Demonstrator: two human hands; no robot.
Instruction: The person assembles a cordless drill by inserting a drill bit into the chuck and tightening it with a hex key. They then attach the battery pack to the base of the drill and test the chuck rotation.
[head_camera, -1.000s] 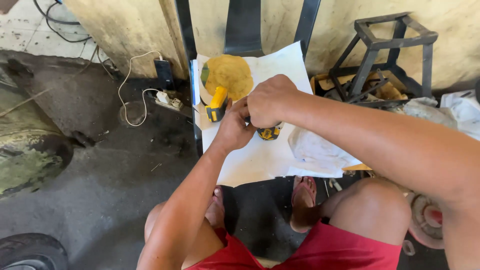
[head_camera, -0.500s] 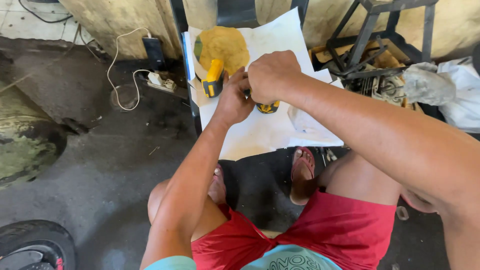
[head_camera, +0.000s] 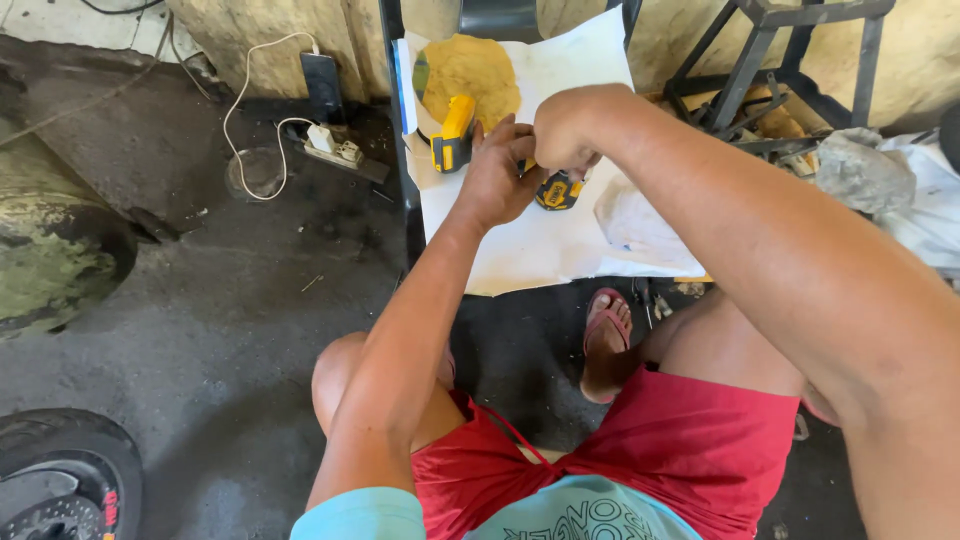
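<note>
Under both hands (head_camera: 530, 160), drill (head_camera: 455, 135) half-hidden.

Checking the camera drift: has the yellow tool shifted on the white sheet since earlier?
No. The yellow tool lies beside the yellow cloth on the white sheet as before; only the view moved.

A white sheet (head_camera: 540, 250) is spread over a dark-framed stand (head_camera: 408, 190) against the wall. On the sheet are seen a yellow cloth (head_camera: 470, 65), a yellow-and-black power tool (head_camera: 452, 135), a yellow-and-black battery pack (head_camera: 558, 190) and a pale crumpled bag (head_camera: 635, 220).
</note>
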